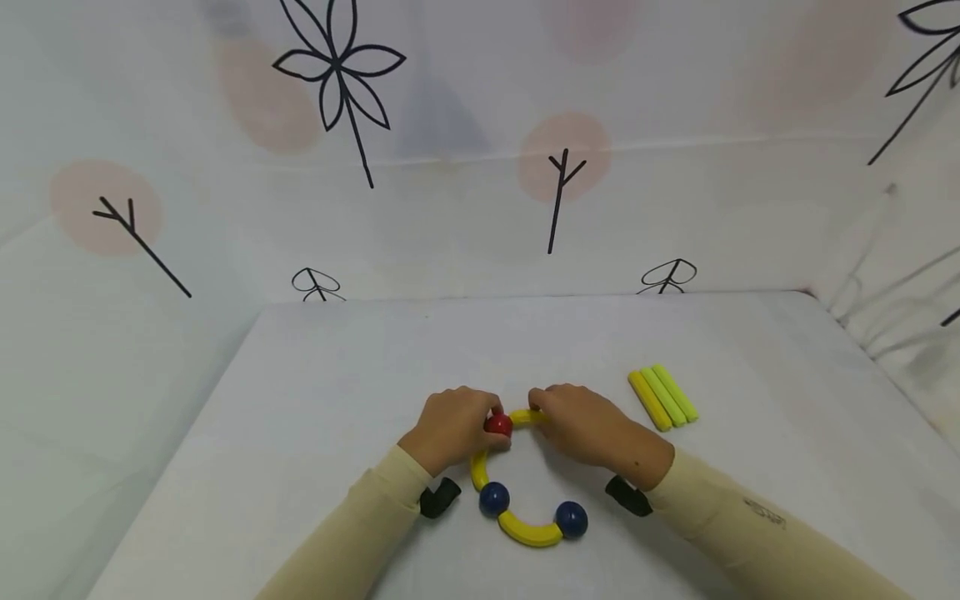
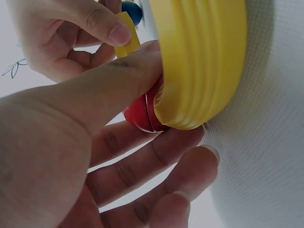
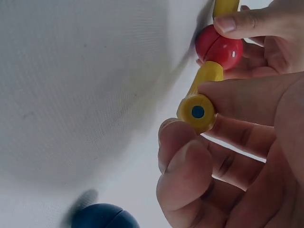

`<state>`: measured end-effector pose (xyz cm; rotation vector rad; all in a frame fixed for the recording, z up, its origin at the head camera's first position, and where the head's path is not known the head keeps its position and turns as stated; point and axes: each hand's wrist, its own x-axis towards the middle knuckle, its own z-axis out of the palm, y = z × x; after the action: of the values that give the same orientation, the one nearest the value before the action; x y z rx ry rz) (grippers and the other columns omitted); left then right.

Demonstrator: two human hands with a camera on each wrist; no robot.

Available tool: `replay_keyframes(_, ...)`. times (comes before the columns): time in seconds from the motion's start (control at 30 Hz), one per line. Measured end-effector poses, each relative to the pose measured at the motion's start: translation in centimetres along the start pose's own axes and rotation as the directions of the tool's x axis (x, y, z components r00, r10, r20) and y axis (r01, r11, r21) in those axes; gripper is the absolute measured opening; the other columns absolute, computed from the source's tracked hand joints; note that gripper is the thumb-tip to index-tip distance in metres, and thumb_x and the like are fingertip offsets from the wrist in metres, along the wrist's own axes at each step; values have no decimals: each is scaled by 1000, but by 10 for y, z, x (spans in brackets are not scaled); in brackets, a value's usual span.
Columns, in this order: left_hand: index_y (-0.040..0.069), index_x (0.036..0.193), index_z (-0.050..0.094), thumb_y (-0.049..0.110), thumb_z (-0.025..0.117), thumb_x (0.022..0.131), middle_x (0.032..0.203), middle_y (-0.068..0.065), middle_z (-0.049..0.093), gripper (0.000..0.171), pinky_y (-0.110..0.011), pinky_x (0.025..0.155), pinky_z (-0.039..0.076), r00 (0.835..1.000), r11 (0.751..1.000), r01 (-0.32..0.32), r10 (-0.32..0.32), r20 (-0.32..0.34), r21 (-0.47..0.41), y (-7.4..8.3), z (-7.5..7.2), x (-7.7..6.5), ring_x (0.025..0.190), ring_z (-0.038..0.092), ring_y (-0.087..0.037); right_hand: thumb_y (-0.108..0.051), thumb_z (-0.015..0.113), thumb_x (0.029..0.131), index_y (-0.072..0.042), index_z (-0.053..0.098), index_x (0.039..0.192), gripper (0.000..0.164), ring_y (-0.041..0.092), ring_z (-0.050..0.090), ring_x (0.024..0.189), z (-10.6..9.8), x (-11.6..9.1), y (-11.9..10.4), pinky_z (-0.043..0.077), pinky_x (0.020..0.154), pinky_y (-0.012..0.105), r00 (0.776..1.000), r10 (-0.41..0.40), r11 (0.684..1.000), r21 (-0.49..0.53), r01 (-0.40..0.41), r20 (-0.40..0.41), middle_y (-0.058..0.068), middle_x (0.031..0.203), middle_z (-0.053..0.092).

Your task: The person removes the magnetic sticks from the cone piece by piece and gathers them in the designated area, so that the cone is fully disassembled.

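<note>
My left hand (image 1: 456,427) grips a glossy red ball (image 1: 498,425) between thumb and fingers. From that ball a curved yellow rod (image 1: 523,417) runs right, and my right hand (image 1: 588,427) pinches its far part. In the right wrist view, the rod's round free end (image 3: 197,112) shows a blue dot. A second curved yellow rod (image 1: 478,472) leads from the red ball down to a dark blue ball (image 1: 494,499). Nearer me, a third curved yellow rod (image 1: 529,531) links that ball to another blue ball (image 1: 572,520). Together they form an open ring on the table.
To the right of my right hand lie several straight sticks side by side: a darker yellow stick (image 1: 649,401) and lime-yellow ones (image 1: 675,392). Under them is a white tabletop (image 1: 360,358), backed by a patterned cloth (image 1: 450,225). Dark straps (image 1: 440,498) are at both wrists.
</note>
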<state>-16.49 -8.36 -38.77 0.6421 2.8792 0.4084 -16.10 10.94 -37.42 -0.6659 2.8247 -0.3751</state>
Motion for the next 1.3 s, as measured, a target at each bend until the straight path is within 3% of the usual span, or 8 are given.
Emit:
replay_keyframes(0.17,15,108,74,42,83,81,83,6,69,40,-23,61,44,1000,1000,2,-2,5,8,2,0,2,69,55,-10,-14,68,95,-8,65,112,19,16,61,77,-8,-10,8,58,76,34,999,41,999,2,-41,-12,6,97,71)
replay_keyframes(0.43,17,114,71,44,78,85,85,5,69,40,-23,61,43,1000,999,5,-5,-9,49,3,2,5,71,55,-10,-19,69,93,-10,65,112,21,11,50,57,-14,-42,37,43,53,23,995,100,987,129,-99,-3,-3,72,60)
replay_keyframes(0.73,17,118,69,43,75,88,96,2,73,40,-23,60,45,999,998,22,-19,-49,62,3,2,6,73,56,-10,-22,73,90,-15,65,107,20,12,49,58,-4,-72,64,42,52,24,980,177,972,142,-189,88,-3,69,55)
replay_keyframes(1.07,17,119,68,45,75,88,99,1,73,42,-26,64,49,996,995,76,-73,-41,64,2,6,8,75,58,-11,-19,78,86,-19,63,105,24,14,51,61,4,-78,75,41,54,25,960,198,951,199,-237,198,-1,70,55)
replay_keyframes(1.3,17,122,67,45,73,89,102,0,73,43,-28,66,51,996,995,79,-76,-45,68,3,8,7,78,60,-12,-22,81,83,-21,62,105,28,14,51,62,7,-78,77,41,54,24,962,185,952,208,-226,200,-1,70,55)
